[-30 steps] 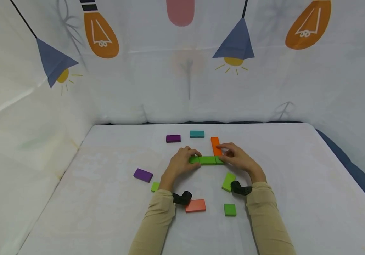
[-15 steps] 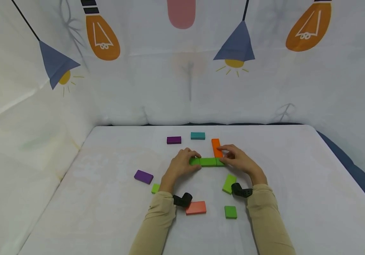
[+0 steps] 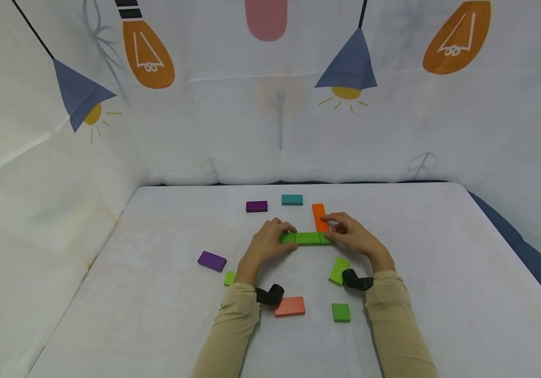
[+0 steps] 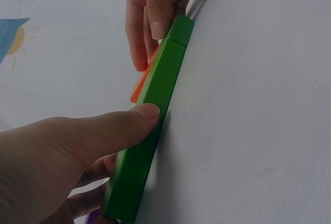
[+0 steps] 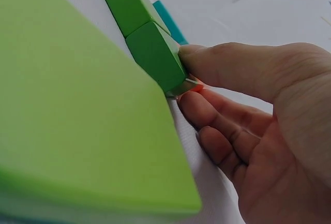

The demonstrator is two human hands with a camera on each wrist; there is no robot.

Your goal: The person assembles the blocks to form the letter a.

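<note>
Three green blocks form a straight row on the white table: a left block (image 3: 288, 238), a middle block (image 3: 308, 239) and a short right block (image 3: 324, 239). My left hand (image 3: 268, 241) holds the left block, its thumb on the near side and fingers behind. At the opposite end, my right hand (image 3: 356, 236) has its thumb on the short green block (image 5: 155, 56), with fingers curled around that end. An orange block (image 3: 320, 216) stretches back from the row; the right index fingertip lies beside it. Fingers partly hide both row ends.
Behind the row lie a dark purple block (image 3: 257, 206) and a teal block (image 3: 292, 200). Another purple block (image 3: 211, 261) and a lime block (image 3: 229, 278) are at left. Nearer me are a lime block (image 3: 339, 270), a green square (image 3: 341, 312) and a coral block (image 3: 290, 306).
</note>
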